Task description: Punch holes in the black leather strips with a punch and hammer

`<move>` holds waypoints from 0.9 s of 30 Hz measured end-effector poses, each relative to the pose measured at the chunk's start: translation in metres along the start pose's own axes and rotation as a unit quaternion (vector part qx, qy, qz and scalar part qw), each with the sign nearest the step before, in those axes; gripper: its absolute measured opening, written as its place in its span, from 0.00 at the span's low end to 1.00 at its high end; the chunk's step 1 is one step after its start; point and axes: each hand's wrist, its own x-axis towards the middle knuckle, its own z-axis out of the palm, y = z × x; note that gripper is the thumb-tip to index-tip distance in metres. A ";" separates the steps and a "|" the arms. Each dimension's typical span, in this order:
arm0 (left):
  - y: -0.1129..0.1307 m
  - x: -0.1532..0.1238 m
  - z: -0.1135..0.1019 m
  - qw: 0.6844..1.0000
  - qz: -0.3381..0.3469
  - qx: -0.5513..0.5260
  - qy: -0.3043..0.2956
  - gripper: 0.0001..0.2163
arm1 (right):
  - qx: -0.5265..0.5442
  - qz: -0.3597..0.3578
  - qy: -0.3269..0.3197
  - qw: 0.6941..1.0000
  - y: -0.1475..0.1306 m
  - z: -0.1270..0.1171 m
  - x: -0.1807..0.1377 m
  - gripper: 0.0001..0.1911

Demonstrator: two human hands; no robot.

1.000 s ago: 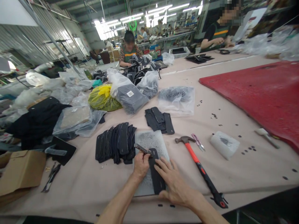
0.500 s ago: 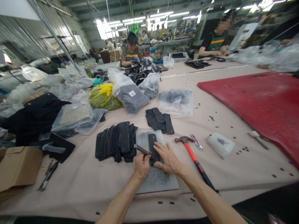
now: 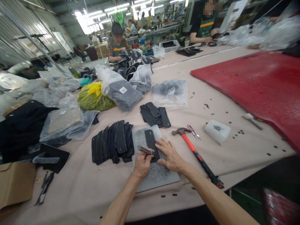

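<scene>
My left hand is closed, thumb and fingers pinching a metal punch that lies tilted low over a black strip. The strip has a small slot near its far end and rests on a grey, speckled board. At the strip's right edge, my right hand lies with fingers stretched out, holding nothing. Whether the punch touches the strip I cannot tell. Left of the board stands a packed row of black strips. A claw hammer with a red and black handle lies to the right.
A smaller pile of black strips lies beyond the board. Pink thread snips and a whitish block sit right of it. Bagged goods, a cardboard box and a red sheet surround the area. Two people work across the table.
The camera view has shifted, so the scene sits further left and higher. My right fingers have slid toward the strip's right edge, baring more of it. My left hand still grips the punch.
</scene>
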 end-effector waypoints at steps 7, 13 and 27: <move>-0.002 -0.001 0.000 0.999 0.021 0.043 -0.003 0.10 | 0.020 -0.010 0.019 1.000 0.003 0.000 -0.002 0.38; -0.001 -0.001 0.001 0.998 0.002 0.063 -0.006 0.10 | 0.025 -0.014 0.025 0.999 0.007 0.002 -0.002 0.38; -0.001 -0.002 0.011 0.978 0.120 0.168 -0.013 0.11 | 0.033 0.000 0.016 0.999 0.004 0.001 -0.003 0.37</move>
